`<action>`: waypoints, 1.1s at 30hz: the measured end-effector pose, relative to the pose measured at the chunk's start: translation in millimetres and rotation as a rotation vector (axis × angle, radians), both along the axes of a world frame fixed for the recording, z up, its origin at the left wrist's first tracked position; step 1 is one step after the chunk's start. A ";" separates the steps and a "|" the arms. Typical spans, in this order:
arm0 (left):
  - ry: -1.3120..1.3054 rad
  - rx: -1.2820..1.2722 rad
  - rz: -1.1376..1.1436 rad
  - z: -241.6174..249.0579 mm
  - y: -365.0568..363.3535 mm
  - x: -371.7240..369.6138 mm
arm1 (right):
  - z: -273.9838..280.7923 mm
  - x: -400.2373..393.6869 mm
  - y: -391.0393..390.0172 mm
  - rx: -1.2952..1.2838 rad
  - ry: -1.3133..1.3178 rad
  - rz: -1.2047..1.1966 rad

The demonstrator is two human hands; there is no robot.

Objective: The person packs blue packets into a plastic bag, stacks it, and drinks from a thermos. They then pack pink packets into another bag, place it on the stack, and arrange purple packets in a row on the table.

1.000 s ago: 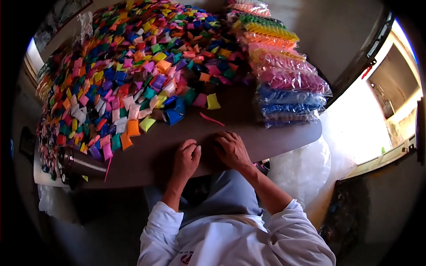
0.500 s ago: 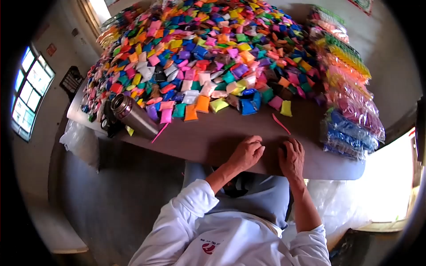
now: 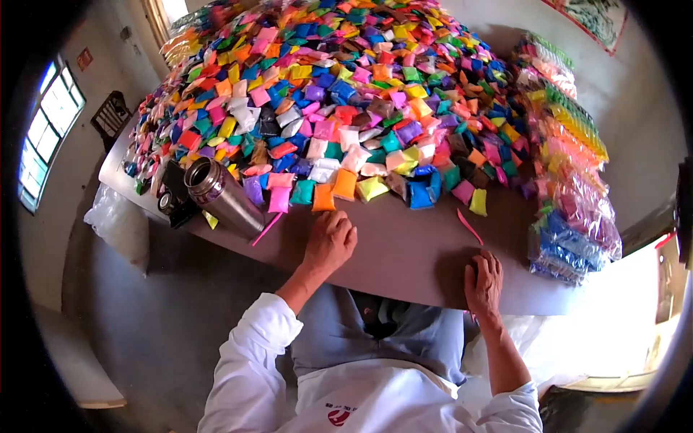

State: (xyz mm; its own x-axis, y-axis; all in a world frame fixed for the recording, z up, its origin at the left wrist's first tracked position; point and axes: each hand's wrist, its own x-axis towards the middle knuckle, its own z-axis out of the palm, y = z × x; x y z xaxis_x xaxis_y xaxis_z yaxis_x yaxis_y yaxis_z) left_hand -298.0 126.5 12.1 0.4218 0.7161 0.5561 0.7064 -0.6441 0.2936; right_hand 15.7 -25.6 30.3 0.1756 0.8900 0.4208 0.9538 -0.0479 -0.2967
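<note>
My left hand (image 3: 330, 242) is on the brown table (image 3: 404, 249), its fingers curled down and fingertips hidden. Its knuckles are right at the lower edge of an orange packet (image 3: 323, 198) in the pile's front row. A second orange packet (image 3: 346, 185) and a pink packet (image 3: 279, 200) lie beside that one. To the right, my right hand (image 3: 485, 285) rests at the table's near edge, fingers stretched forward and thumb apart, holding nothing. Just beyond its fingertips lies a thin pink-red strip (image 3: 469, 227). Another pink strip (image 3: 267, 229) is left of my left hand.
A big heap of small coloured packets (image 3: 339, 94) covers the back of the table. An uncapped steel flask (image 3: 224, 198) stands at the left, near a dark object (image 3: 173, 202). Clear bags of coloured items (image 3: 574, 173) are stacked at the right. A plastic bag (image 3: 119, 224) hangs at the left edge.
My left hand has moved left and forward, away from my right hand, up to the front row of packets. My right hand stays at the near edge. The camera view has shifted slightly.
</note>
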 end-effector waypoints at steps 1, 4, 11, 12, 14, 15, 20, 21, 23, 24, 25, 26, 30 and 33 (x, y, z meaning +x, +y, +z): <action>-0.029 0.013 -0.021 -3.2 0.5 -1.4 | 2.4 -1.4 -0.5 -0.015 0.018 0.000; -0.061 0.039 -0.028 -6.3 1.3 -5.7 | -3.1 -3.3 0.2 -0.053 0.033 -0.016; -0.015 -0.025 -0.062 -3.8 4.3 -8.7 | -13.1 -12.1 8.5 -0.058 -0.042 -0.016; -0.021 -0.036 -0.083 -4.6 2.4 -9.4 | -7.8 -27.6 11.5 -0.054 -0.036 -0.027; 0.018 -0.083 -0.063 -7.4 -2.5 -11.3 | 6.0 -76.1 31.7 0.011 0.150 0.132; 0.003 0.051 -0.058 -7.0 -1.3 -13.0 | 15.2 -104.8 49.0 0.073 0.271 0.238; -0.533 -0.291 -0.227 -22.1 -5.0 -7.4 | 85.0 -248.3 121.5 -0.145 0.633 0.610; -0.806 -0.395 -0.306 -26.8 -5.9 -6.1 | 90.5 -267.2 133.8 -0.227 0.673 0.613; -0.325 -0.143 -0.157 -56.3 7.8 6.0 | 78.4 -295.6 163.9 -0.183 0.586 0.725; 0.160 0.099 -0.018 -55.5 12.2 5.4 | 73.9 -308.1 174.9 -0.203 0.601 0.762; 0.161 0.100 -0.004 -55.1 11.7 4.7 | 64.6 -318.3 184.9 -0.122 0.592 0.827; 0.182 0.011 -0.026 -39.4 7.8 2.4 | 65.5 -329.6 191.1 -0.040 0.583 0.892; 0.003 -0.001 -0.055 -57.0 11.4 7.3 | 60.3 -359.2 202.6 -0.062 0.713 0.908; 0.073 0.151 -0.076 -57.4 8.2 2.0 | 51.3 -377.1 209.3 -0.096 1.033 1.015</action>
State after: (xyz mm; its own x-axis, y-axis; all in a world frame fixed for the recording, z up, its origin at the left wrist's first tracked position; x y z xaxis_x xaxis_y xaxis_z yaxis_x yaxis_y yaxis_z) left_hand -296.1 134.7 -45.3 0.5149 0.5912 0.6208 0.6697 -0.7295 0.1393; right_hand -361.4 183.7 81.6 -0.3528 0.8300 0.4320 -0.0450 0.4461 -0.8938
